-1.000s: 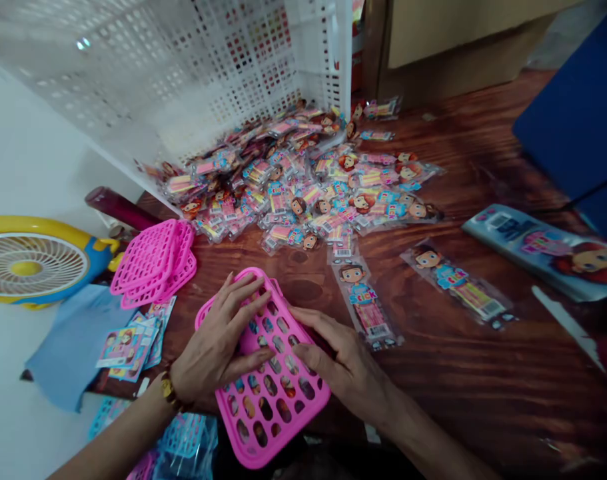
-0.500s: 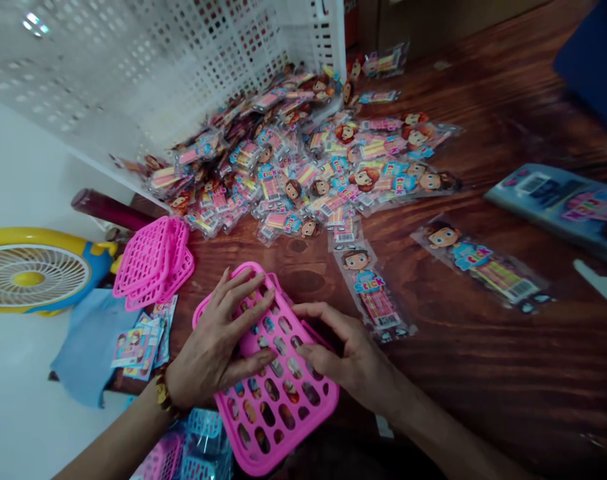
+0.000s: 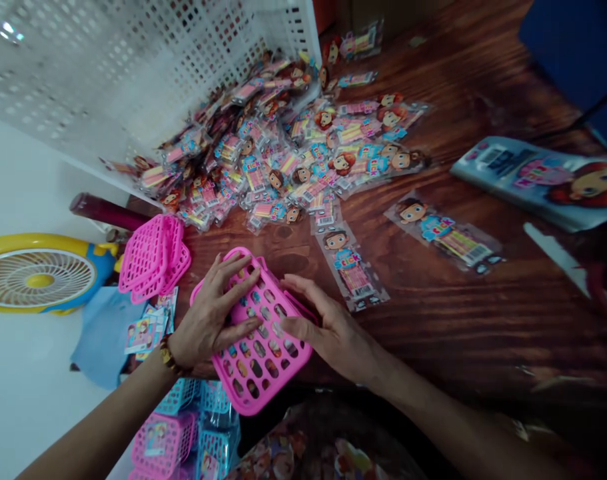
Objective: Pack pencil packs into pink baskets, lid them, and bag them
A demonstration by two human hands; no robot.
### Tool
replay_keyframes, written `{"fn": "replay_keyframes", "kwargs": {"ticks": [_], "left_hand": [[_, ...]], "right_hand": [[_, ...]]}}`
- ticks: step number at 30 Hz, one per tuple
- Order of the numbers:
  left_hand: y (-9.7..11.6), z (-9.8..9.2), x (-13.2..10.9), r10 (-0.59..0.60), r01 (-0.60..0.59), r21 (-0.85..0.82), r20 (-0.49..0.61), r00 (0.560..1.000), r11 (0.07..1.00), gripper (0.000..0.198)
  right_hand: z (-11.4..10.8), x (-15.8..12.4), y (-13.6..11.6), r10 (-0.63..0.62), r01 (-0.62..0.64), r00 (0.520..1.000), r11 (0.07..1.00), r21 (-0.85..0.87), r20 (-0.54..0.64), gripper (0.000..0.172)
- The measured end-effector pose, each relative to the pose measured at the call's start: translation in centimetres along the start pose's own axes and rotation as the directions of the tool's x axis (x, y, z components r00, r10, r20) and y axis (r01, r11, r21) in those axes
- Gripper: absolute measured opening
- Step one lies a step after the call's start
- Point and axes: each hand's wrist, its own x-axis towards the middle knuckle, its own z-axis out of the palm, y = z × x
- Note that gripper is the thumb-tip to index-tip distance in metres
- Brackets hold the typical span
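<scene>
A pink plastic basket (image 3: 263, 373) with a slotted lid lies tilted at the table's near edge, small colourful packets showing through its slots. My left hand (image 3: 208, 313) covers its left edge, fingers spread across the lid and thumb pointing inward. On the opposite side my right hand (image 3: 328, 327) grips the basket's rim, its thumb on the lid and its fingers along the side. Part of the rim is hidden under both hands. Just right of them, a stick packet (image 3: 350, 267) with a cartoon boy lies on the wood, and another such packet (image 3: 446, 233) rests farther right.
A white crate (image 3: 108, 87) lies on its side, spilling a heap of packets (image 3: 273, 160). At left are stacked pink lids (image 3: 153, 257), a yellow-blue fan (image 3: 38, 277) and printed cards (image 3: 146, 333). Blue and pink baskets (image 3: 163, 443) stand below; a packet bundle (image 3: 543, 177) lies right.
The view has shifted, bringing more of the lower baskets and the right-hand bundle into sight. Both hands stay on the pink basket, with little change in their hold.
</scene>
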Motion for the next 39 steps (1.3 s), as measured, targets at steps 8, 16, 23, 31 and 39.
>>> {"fn": "replay_keyframes", "kwargs": {"ticks": [8, 16, 23, 31, 39], "left_hand": [[-0.3, 0.2, -0.1, 0.001, -0.001, 0.003, -0.017, 1.0, 1.0, 0.07], [0.0, 0.0, -0.1, -0.032, 0.032, 0.024, 0.011, 0.999, 0.999, 0.065], [0.1, 0.1, 0.0, -0.019, 0.019, 0.032, 0.007, 1.0, 0.999, 0.065], [0.2, 0.2, 0.0, -0.016, 0.016, 0.023, 0.018, 1.0, 1.0, 0.066], [0.1, 0.2, -0.1, -0.029, 0.029, 0.012, 0.035, 0.999, 1.0, 0.066]], "right_hand": [[0.9, -0.4, 0.4, -0.114, 0.099, 0.989, 0.984, -0.145, -0.096, 0.035], [-0.1, -2.4, 0.7, -0.124, 0.103, 0.974, 0.988, -0.118, -0.19, 0.044], [1.0, -4.2, 1.0, -0.216, 0.165, 0.952, 0.959, -0.228, -0.217, 0.036], [1.3, -3.5, 0.6, -0.198, 0.159, 0.959, 0.968, -0.193, -0.201, 0.021], [2.0, -3.8, 1.0, -0.114, 0.095, 0.944, 0.993, -0.074, -0.311, 0.013]]}}
